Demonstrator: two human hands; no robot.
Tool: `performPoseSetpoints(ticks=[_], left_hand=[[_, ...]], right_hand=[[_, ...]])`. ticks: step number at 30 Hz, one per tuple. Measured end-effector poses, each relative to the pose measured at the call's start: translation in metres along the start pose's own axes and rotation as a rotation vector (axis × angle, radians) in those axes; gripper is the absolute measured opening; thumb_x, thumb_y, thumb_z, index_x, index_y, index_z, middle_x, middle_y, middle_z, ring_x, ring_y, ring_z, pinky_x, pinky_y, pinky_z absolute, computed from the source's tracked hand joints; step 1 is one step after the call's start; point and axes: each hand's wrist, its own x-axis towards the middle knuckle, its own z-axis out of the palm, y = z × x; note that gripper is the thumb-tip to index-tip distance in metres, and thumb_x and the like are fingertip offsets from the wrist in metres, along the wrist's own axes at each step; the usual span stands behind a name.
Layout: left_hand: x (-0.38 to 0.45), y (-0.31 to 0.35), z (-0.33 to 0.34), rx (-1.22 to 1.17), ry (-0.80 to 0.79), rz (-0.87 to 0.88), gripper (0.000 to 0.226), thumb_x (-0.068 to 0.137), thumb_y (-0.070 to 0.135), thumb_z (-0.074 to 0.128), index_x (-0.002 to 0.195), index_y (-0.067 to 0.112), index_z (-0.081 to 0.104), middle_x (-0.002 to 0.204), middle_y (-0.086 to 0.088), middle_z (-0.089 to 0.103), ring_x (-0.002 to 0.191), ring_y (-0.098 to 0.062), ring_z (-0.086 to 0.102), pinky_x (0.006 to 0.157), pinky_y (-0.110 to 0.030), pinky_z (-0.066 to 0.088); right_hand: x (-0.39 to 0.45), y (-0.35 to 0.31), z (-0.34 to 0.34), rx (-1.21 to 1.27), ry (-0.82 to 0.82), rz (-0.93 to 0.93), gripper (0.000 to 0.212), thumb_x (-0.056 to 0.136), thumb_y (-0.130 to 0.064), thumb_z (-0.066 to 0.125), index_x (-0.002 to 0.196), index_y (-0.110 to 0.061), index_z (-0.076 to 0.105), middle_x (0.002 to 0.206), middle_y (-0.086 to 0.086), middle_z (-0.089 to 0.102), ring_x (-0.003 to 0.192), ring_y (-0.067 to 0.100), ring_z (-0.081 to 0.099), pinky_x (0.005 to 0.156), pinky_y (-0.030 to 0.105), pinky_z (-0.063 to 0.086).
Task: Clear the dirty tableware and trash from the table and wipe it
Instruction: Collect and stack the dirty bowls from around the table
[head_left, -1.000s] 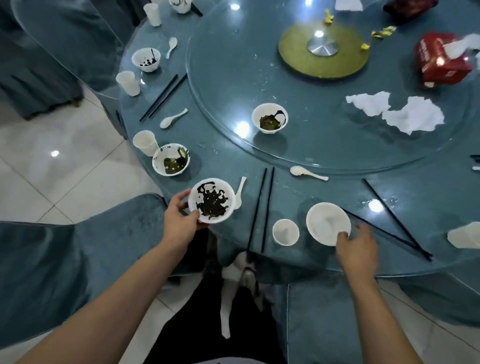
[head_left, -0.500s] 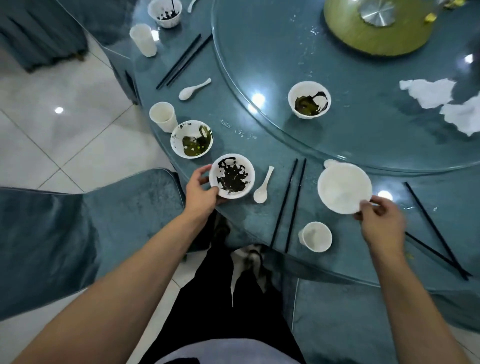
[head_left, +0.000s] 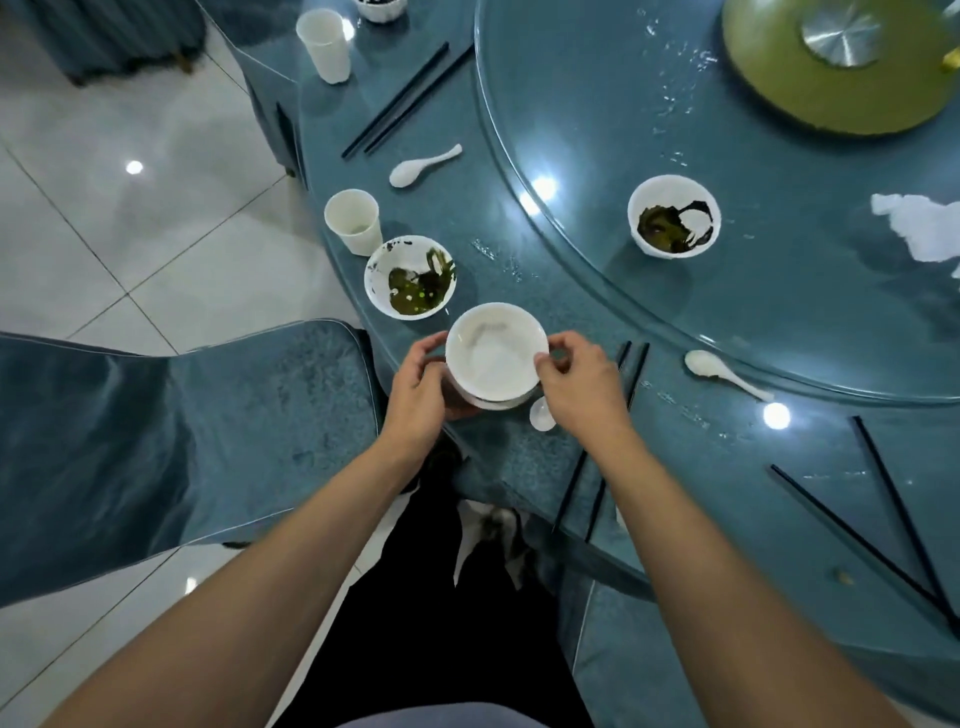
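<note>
The right hand (head_left: 582, 395) pinched the rim of the clean bowl (head_left: 496, 353), thumb and fingers (head_left: 545, 358) curled on its edge, seating it into the lower bowl (head_left: 498, 402), whose rim alone showed. The left hand (head_left: 421, 395) curled round that lower bowl from the side. The stack sat near the tabletop (head_left: 519, 244) edge, just above a chair (head_left: 208, 426) and the person's lap. The top bowl probably rode on food residue, so a tilt on lifting could slide it off or spill onto the chair. A spoon (head_left: 543, 415) lay touching or just beside the stack; the right wrist might knock it. A dirty bowl (head_left: 410, 278) stood close behind and chopsticks (head_left: 631, 369) to the right, so free room lay mostly upward and toward the body.
</note>
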Motion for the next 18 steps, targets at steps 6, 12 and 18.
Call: performPoseSetpoints(ticks=[6, 12, 18], left_hand=[[0.003, -0.011, -0.003, 0.107, -0.029, 0.091, 0.058, 0.094, -0.008, 0.055, 0.135, 0.033, 0.052, 0.126, -0.003, 0.058, 0.1, -0.033, 0.07, 0.068, -0.037, 0.063], [0.007, -0.013, -0.007, 0.199, -0.008, 0.178, 0.058, 0.09, -0.014, 0.055, 0.128, 0.029, 0.059, 0.125, 0.002, 0.062, 0.092, -0.028, 0.073, 0.068, -0.036, 0.063], [0.008, -0.011, -0.008, 0.216, -0.002, 0.149, 0.058, 0.089, -0.01, 0.06, 0.13, 0.032, 0.06, 0.12, 0.011, 0.064, 0.087, -0.025, 0.074, 0.077, -0.047, 0.063]], right_hand=[[0.034, 0.011, -0.031, 0.049, 0.115, 0.042, 0.027, 0.094, -0.039, 0.06, 0.116, -0.023, 0.061, 0.076, -0.011, 0.06, 0.088, 0.023, 0.063, 0.086, 0.037, 0.05], [0.124, 0.036, -0.084, 0.418, 0.419, 0.431, 0.054, 0.076, -0.065, 0.057, 0.112, -0.027, 0.041, 0.111, 0.008, 0.066, 0.065, 0.026, 0.07, 0.064, 0.037, 0.057], [0.157, 0.041, -0.091, 0.517, 0.45, 0.428, 0.03, 0.091, -0.014, 0.055, 0.12, -0.017, 0.049, 0.119, 0.015, 0.068, 0.037, 0.006, 0.056, 0.039, 0.021, 0.04]])
